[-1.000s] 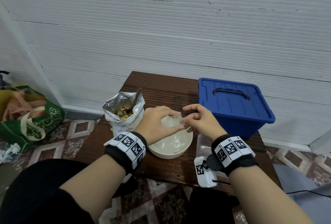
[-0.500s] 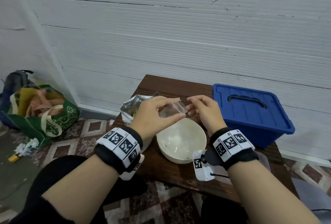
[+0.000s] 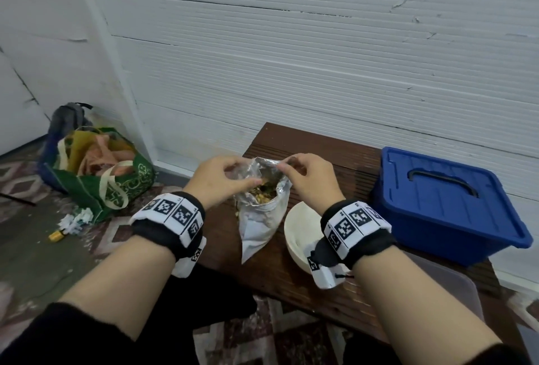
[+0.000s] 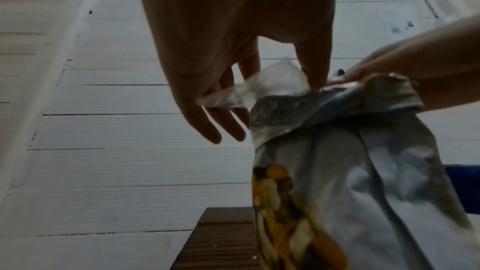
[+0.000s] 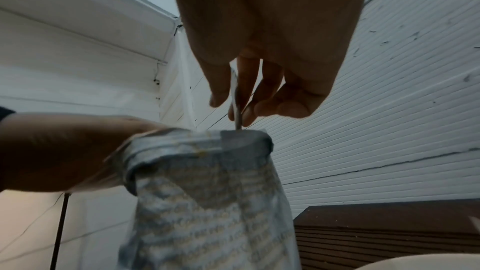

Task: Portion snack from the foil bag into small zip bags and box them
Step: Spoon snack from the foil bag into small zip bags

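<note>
The foil snack bag [image 3: 262, 219] stands open on the dark wooden table [image 3: 291, 283], with mixed snack showing inside. My left hand [image 3: 245, 175] pinches a small clear zip bag [image 4: 262, 87] at the left side of the foil bag's mouth. My right hand [image 3: 287, 165] is over the mouth's right side and pinches a thin metal spoon handle [image 5: 237, 108] that goes down into the bag. The blue lidded box [image 3: 446, 198] sits closed at the right.
A white bowl [image 3: 297, 224] sits between the foil bag and the blue box, partly under my right wrist. A green tote [image 3: 110, 178] and a grey backpack [image 3: 67, 119] lie on the floor to the left. A white wall runs close behind the table.
Both hands moved left from over the bowl to the foil bag's mouth. The right hand let go of the zip bag and took the spoon handle; the left still holds the zip bag.
</note>
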